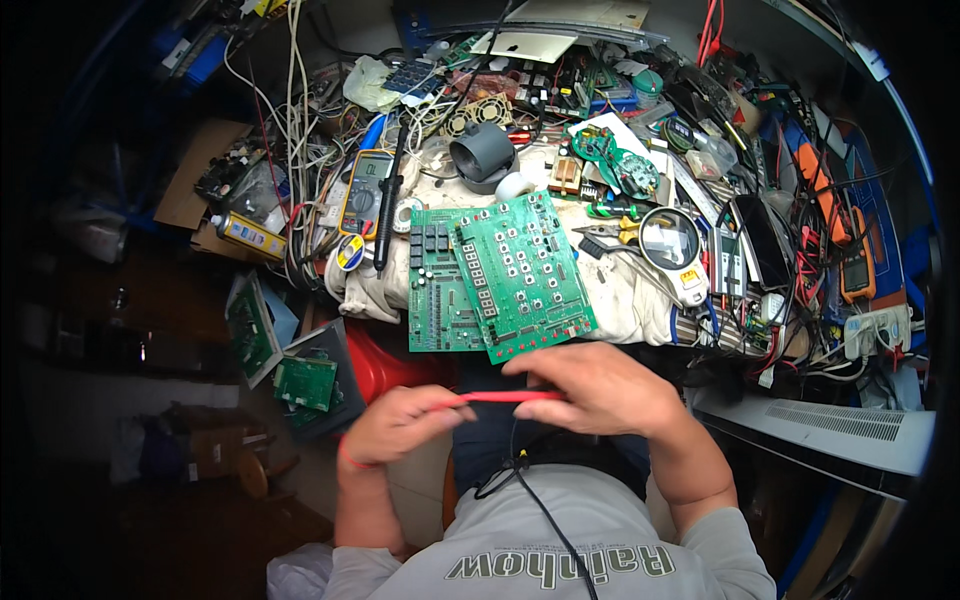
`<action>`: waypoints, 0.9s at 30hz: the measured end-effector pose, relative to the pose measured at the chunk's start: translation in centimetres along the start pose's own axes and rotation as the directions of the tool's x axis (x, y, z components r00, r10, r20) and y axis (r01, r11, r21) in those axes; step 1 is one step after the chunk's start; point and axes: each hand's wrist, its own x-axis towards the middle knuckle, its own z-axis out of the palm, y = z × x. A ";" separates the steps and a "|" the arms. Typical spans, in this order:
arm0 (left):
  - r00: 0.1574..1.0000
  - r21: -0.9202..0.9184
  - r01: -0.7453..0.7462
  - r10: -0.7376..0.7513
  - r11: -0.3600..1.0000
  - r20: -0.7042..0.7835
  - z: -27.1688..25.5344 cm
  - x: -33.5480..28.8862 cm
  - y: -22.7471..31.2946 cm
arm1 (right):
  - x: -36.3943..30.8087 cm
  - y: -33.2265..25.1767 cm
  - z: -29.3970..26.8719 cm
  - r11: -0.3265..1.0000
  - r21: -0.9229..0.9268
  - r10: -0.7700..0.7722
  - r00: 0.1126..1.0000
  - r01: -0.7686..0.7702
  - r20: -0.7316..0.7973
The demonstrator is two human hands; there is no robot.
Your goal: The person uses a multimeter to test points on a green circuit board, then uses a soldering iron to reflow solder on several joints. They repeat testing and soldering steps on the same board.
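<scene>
A slim red strip-like thing (500,396), whose exact kind I cannot make out, stretches level between my hands in front of the bench. My left hand (405,422) has its fingers closed around one end, and my right hand (605,390) pinches the other between thumb and fingers. Just beyond lies a green circuit board (515,275) with several push buttons and a row of digit displays. It overlaps a second green circuit board (432,312) with black relays. Neither hand visibly grips a board.
Left of the boards are a multimeter (367,190), a long black tool (391,205) and a solder spool (407,214). Rightward lie yellow-handled pliers (622,230) and a magnifying glass (668,238). A grey cup-shaped holder (482,155) stands behind. A red stool (385,362) is below the bench edge.
</scene>
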 end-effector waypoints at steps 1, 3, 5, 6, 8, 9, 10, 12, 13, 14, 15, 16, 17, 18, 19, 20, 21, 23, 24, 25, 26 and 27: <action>0.993 -0.042 0.074 -0.077 0.996 -0.087 -1.3 -0.8 0.6 | -0.3 0.3 -0.4 0.999 0.015 -0.040 0.992 0.042 -0.122; 0.943 -0.225 -0.027 -0.050 0.974 -0.329 -3.6 -0.8 1.1 | -0.6 1.2 -1.3 0.997 -0.077 -0.014 0.958 -0.008 -0.288; 0.830 -0.155 -0.147 0.037 0.977 -0.556 -5.6 1.0 0.8 | -1.1 2.1 -1.9 0.996 0.051 0.088 0.924 -0.074 -0.373; 0.788 -0.113 -0.172 0.068 0.979 -0.613 -6.9 2.3 0.6 | -1.3 2.6 -2.2 0.996 0.054 0.087 0.902 -0.071 -0.422; 0.681 -0.046 -0.206 0.110 0.978 -0.724 -9.5 5.4 0.0 | -2.1 3.5 -3.2 0.992 0.035 0.126 0.884 -0.123 -0.450; 0.626 -0.016 -0.233 0.137 0.972 -0.767 -10.9 7.1 -0.5 | -2.4 3.9 -3.7 0.991 0.011 0.122 0.874 -0.132 -0.471; 0.565 0.031 -0.214 0.149 0.976 -0.811 -12.4 9.1 -1.2 | -2.7 4.3 -4.3 0.987 0.005 0.143 0.862 -0.161 -0.486; 0.501 0.147 -0.254 0.260 0.956 -0.825 -15.2 13.2 -2.7 | -3.1 5.3 -5.7 0.975 0.033 0.205 0.843 -0.218 -0.497; 0.485 0.233 -0.227 0.317 0.946 -0.815 -16.5 15.3 -3.6 | -3.2 5.8 -6.4 0.969 0.044 0.232 0.835 -0.243 -0.500; 0.492 0.346 -0.147 0.372 0.927 -0.787 -17.0 16.7 -4.8 | -3.2 6.6 -7.4 0.965 0.075 0.253 0.820 -0.251 -0.514; 0.507 0.426 -0.073 0.402 0.902 -0.763 -17.5 18.1 -6.0 | -3.3 7.4 -8.6 0.951 0.161 0.309 0.809 -0.264 -0.501; 0.563 0.457 0.105 0.326 0.883 -0.760 -18.1 19.1 -6.9 | -2.9 8.8 -9.9 0.923 0.246 0.383 0.753 -0.295 -0.535; 0.610 0.598 0.215 0.372 0.772 -0.700 -18.1 19.7 -7.9 | -2.5 10.2 -11.4 0.885 0.337 0.463 0.687 -0.321 -0.560; 0.679 0.704 0.220 0.412 0.675 -0.607 -17.9 19.7 -8.8 | -2.7 11.6 -13.3 0.878 0.427 0.456 0.653 -0.217 -0.605; 0.744 0.746 0.308 0.340 0.590 -0.575 -17.6 19.5 -9.5 | -2.8 13.2 -15.3 0.846 0.526 0.457 0.627 -0.088 -0.631; 0.768 0.762 0.364 0.290 0.536 -0.571 -17.2 19.2 -10.0 | -2.8 14.9 -17.3 0.851 0.488 0.513 0.514 -0.196 -0.687; 0.771 0.774 0.341 0.313 0.533 -0.555 -17.0 18.9 -10.2 | -2.7 16.7 -19.6 0.888 0.415 0.458 0.472 -0.200 -0.753; 0.772 0.793 0.325 0.340 0.515 -0.537 -16.6 18.1 -10.2 | -2.0 20.5 -23.9 0.837 0.196 0.390 0.306 -0.512 -0.869; 0.778 0.734 0.357 0.251 0.578 -0.576 -16.4 17.9 -10.0 | -2.1 22.1 -25.8 0.790 0.061 0.330 0.340 -0.610 -0.881; 0.781 0.761 0.323 0.295 0.562 -0.550 -16.1 17.7 -9.9 | -2.1 23.5 -27.4 0.696 -0.021 0.324 0.340 -0.718 -0.883; 0.776 0.796 0.275 0.364 0.539 -0.515 -15.9 17.5 -9.8 | -2.0 24.8 -28.9 0.584 -0.091 0.362 0.360 -0.806 -0.860; 0.764 0.828 0.230 0.431 0.512 -0.479 -15.8 17.4 -9.8 | -1.9 26.0 -29.9 0.451 -0.145 0.417 0.352 -0.881 -0.838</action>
